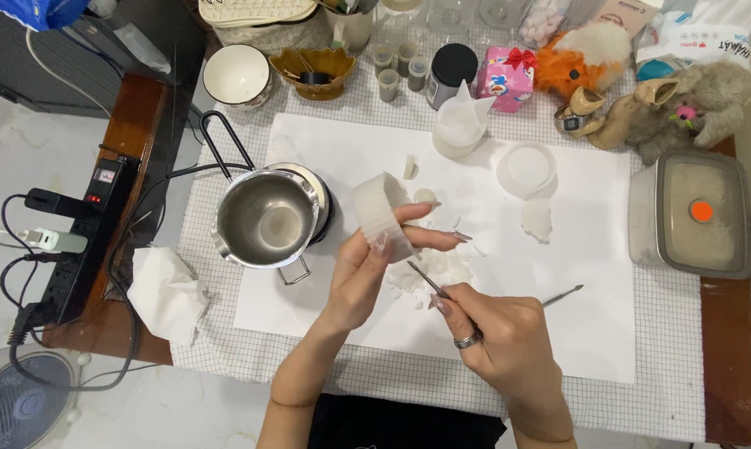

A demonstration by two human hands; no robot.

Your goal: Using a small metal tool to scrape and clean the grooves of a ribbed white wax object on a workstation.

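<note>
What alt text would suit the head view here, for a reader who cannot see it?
Seen from above, a person's left hand holds a ridged white mould while the right hand works a thin metal tool over white flakes on a paper sheet. A steel pouring pot stands to the left.

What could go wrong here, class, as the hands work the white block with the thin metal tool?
The metal tool points toward the left hand gripping the white ridged block; a slip might jab the fingers. White flakes could scatter off the paper sheet. The metal pot stands close and might get knocked.
</note>
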